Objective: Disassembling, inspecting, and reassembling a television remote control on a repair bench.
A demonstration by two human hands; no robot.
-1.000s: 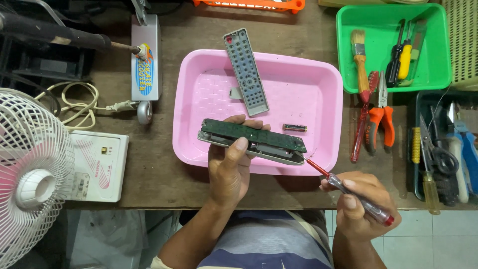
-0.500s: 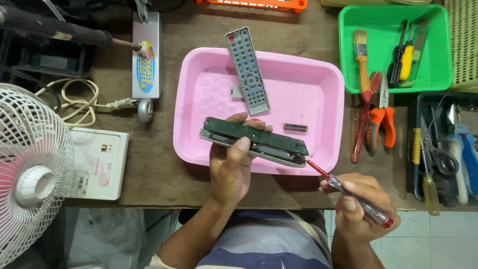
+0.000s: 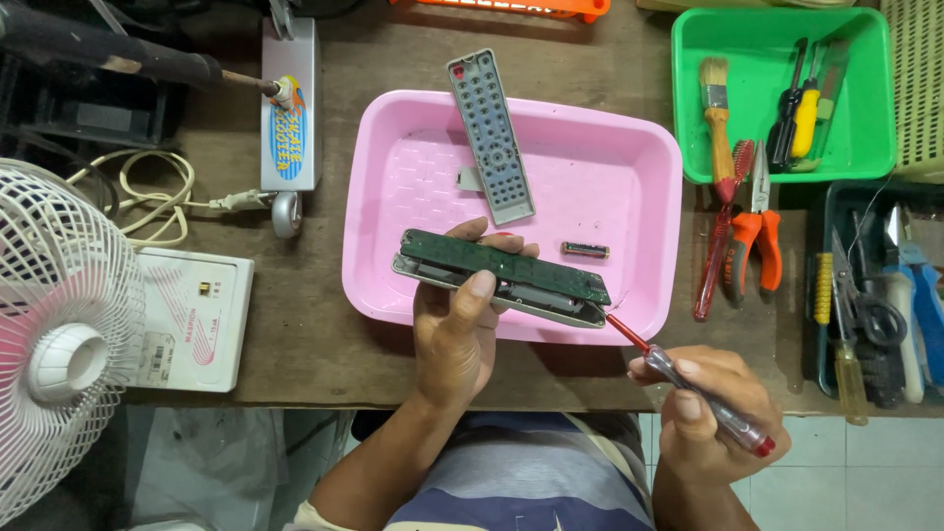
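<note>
- The left hand point(image 3: 454, 334) grips an opened remote control body point(image 3: 501, 278), thumb pressed on its near edge and fingertips curled over the far side; a green circuit board point(image 3: 492, 261) sits bare in the grey lower shell.
- This opened remote is held level, just above the near rim of the pink tray point(image 3: 413, 187), lying left to right with its right end slightly lower.
- The right hand point(image 3: 710, 413) is closed around a screwdriver point(image 3: 688, 385) with a clear handle and a red end cap; its red shaft points up and left, and the tip meets the right end of the remote body.
- Inside the pink tray, a grey remote front cover with its button pad point(image 3: 490, 136) leans over the far rim, its top end jutting past the tray.
- A small cylindrical battery point(image 3: 585, 250) lies on the tray floor, just beyond the held remote; a small grey piece point(image 3: 469, 180) lies beside the cover.
- To the right of the tray, on the wooden workbench point(image 3: 324, 344), lie orange-handled pliers point(image 3: 755, 236) and a red-handled tool point(image 3: 718, 246).
- A green bin point(image 3: 875, 98) at the far right holds a paintbrush point(image 3: 720, 118) and screwdrivers.
- At the left stand a white table fan point(image 3: 59, 344), a white box-shaped device point(image 3: 192, 320) and a coiled cord point(image 3: 147, 192).
</note>
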